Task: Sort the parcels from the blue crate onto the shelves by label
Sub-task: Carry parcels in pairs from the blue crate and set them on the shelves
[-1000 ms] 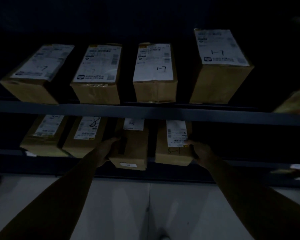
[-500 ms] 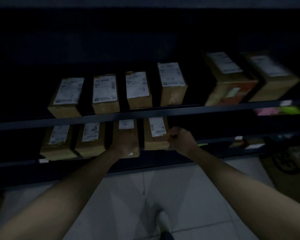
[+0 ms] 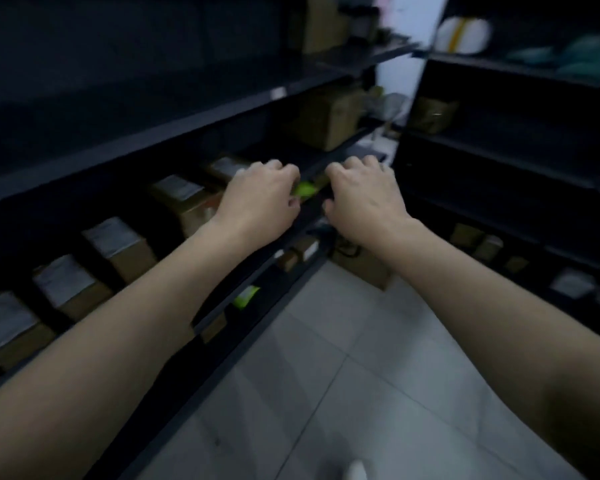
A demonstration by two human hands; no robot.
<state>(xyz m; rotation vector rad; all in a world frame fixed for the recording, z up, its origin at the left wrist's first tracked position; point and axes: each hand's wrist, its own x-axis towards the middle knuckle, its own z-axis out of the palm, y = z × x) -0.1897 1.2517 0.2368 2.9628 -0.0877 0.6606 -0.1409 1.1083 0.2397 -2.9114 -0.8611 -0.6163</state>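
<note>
**Hands off the parcels, view swung down the aisle**

Nearest to me, pale floor tiles [image 3: 326, 375] and the tip of a white shoe [image 3: 356, 472] fill the bottom of the head view. Both bare forearms reach out above them. To the left, a row of cardboard parcels [image 3: 118, 245] sits on the black shelves [image 3: 153, 133], each apart from its neighbour, label side up. The print is too blurred for me to read.

Farther out, the left hand [image 3: 260, 199] and the right hand [image 3: 364, 199] hang side by side, just apart, backs up. Their fingers are loosely curled and there is nothing in either. A green tag [image 3: 305, 190] on the shelf edge shows between them. I cannot tell whether any fingertip touches the rail.

Half a second ago the left hand lay on a parcel on the lower shelf and the right hand was at the corner of the one beside it. Now both are clear of the boxes, and the camera has turned right to look along the aisle. I take that parcel as placed. The next step, as I judge it, is to go back to the blue crate, which is not in view, so I cannot say how many parcels remain.

Beyond the hands a brown box [image 3: 361, 268] stands on the floor and a larger carton [image 3: 326, 123] sits on a shelf. A second dark rack [image 3: 499, 157] lines the right side.
</note>
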